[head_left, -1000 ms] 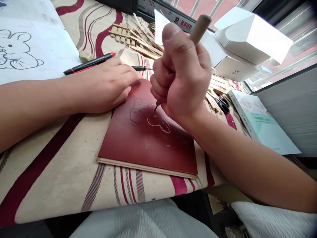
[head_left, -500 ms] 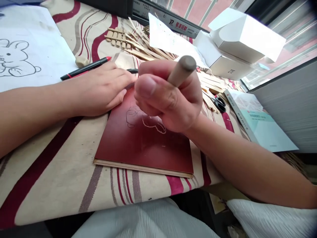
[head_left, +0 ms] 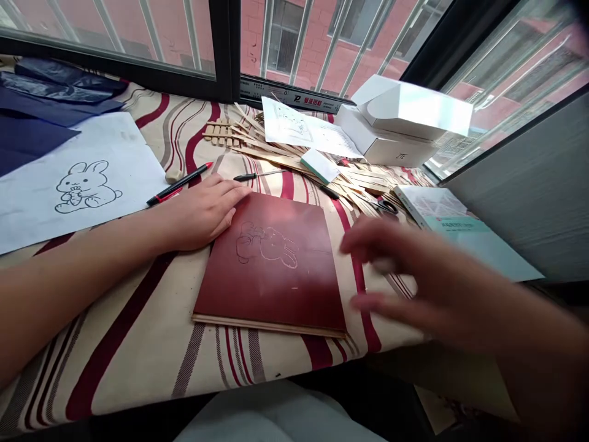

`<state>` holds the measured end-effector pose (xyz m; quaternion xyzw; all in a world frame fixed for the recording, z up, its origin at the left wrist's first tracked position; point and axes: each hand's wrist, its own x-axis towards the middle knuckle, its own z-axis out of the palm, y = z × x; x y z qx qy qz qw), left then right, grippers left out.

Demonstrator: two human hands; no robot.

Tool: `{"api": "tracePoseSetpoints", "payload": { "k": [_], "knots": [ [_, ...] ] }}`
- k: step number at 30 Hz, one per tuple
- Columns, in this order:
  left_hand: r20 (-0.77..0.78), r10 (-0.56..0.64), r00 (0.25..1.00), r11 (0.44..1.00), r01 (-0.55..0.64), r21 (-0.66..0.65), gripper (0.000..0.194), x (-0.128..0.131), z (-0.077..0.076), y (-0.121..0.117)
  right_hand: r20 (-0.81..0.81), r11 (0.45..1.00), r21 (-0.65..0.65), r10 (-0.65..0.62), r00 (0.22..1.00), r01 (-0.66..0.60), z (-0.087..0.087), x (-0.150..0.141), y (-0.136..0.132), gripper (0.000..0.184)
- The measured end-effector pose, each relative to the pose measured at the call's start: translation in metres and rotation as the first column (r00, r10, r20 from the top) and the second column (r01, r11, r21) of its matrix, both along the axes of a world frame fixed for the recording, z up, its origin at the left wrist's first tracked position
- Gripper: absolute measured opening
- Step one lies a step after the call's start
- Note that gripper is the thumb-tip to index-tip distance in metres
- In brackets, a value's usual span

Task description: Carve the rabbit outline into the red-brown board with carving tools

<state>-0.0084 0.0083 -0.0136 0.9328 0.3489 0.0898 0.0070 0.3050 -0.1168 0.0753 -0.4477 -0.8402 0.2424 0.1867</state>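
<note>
A dark red board [head_left: 271, 294] lies on the striped cloth, its front edge showing pale layers. A rabbit outline [head_left: 267, 242] is on it, partly in dark lines and partly in pale scratched ones. My left hand [head_left: 209, 209] rests flat on the board's upper left corner, fingers stretched out. Off the board's right side hovers my right hand [head_left: 396, 270], smeared by motion, with thumb and fingers apart. No tool can be made out in it. On the left, white paper [head_left: 27, 202] bears a matching rabbit drawing [head_left: 87, 187].
A black-and-red pen [head_left: 179, 184] lies beside the left hand; a thin black-handled tool [head_left: 246, 177] is behind the board. Wooden strips [head_left: 276, 159], scissors [head_left: 386, 207], a small box [head_left: 319, 166], a book [head_left: 464, 224] and white cartons [head_left: 405, 123] are farther back and right.
My right hand has moved right, off the board, and its grip on the round wooden handle has loosened; that handle is no longer visible. My view has tilted up. My left hand stays put.
</note>
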Motion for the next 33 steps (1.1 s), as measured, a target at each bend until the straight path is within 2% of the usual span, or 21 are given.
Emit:
{"api": "tracePoseSetpoints", "payload": {
  "k": [2, 4, 6, 9, 12, 14, 18, 22, 25, 29, 31, 33],
  "knots": [
    [-0.015, -0.004, 1.0, 1.0, 0.004, 0.004, 0.062, 0.0, 0.0, 0.0, 0.311, 0.992, -0.037, 0.128, 0.942, -0.122, -0.017, 0.003, -0.017, 0.035],
    [-0.018, 0.004, 1.0, 1.0, -0.004, 0.012, 0.062, 0.0, 0.0, 0.001, 0.434, 0.978, -0.029, 0.198, 0.879, -0.205, -0.034, -0.001, -0.024, 0.04],
    [-0.025, 0.02, 0.999, 0.999, -0.019, 0.027, 0.062, -0.001, 0.0, 0.0, 0.497, 0.965, 0.035, 0.21, 0.842, -0.262, -0.042, -0.004, -0.023, 0.04],
    [-0.091, 0.057, 0.994, 0.996, -0.05, 0.08, 0.065, -0.001, 0.003, -0.001, 0.557, 0.941, 0.098, 0.217, 0.801, -0.323, -0.039, 0.0, -0.013, 0.035],
    [-0.154, 0.125, 0.98, 0.985, -0.104, 0.135, 0.067, -0.003, 0.008, -0.003, 0.571, 0.937, 0.086, 0.233, 0.788, -0.339, -0.034, 0.018, 0.003, 0.036],
    [-0.158, 0.147, 0.976, 0.985, -0.13, 0.116, 0.065, -0.005, 0.012, -0.004, 0.592, 0.932, 0.126, 0.203, 0.78, -0.339, -0.035, 0.034, 0.016, 0.037],
    [-0.171, 0.111, 0.979, 0.986, -0.13, -0.105, 0.071, -0.011, 0.024, -0.006, 0.644, 0.92, 0.266, 0.052, 0.763, -0.287, -0.045, 0.068, 0.045, 0.036],
    [-0.16, 0.06, 0.985, 0.951, -0.105, -0.29, 0.074, -0.017, 0.036, -0.013, 0.646, 0.936, 0.267, 0.002, 0.763, -0.229, -0.049, 0.08, 0.074, 0.036],
    [-0.079, -0.012, 0.997, 0.901, -0.024, -0.433, 0.06, -0.02, 0.041, -0.02, 0.666, 0.948, 0.248, -0.019, 0.746, -0.198, -0.05, 0.075, 0.093, 0.035],
    [0.02, -0.078, 0.997, 0.782, 0.074, -0.619, 0.056, -0.021, 0.044, -0.028, 0.667, 0.958, 0.257, -0.079, 0.74, -0.13, -0.054, 0.071, 0.114, 0.031],
    [0.04, -0.094, 0.995, 0.708, 0.095, -0.7, 0.056, -0.018, 0.044, -0.029, 0.586, 0.955, 0.277, -0.078, 0.807, -0.109, -0.05, 0.071, 0.12, 0.027],
    [0.056, -0.095, 0.994, 0.678, 0.106, -0.727, 0.051, -0.015, 0.043, -0.031, 0.329, 0.959, 0.277, -0.044, 0.943, -0.051, -0.038, 0.067, 0.122, 0.022]
  ]
}}
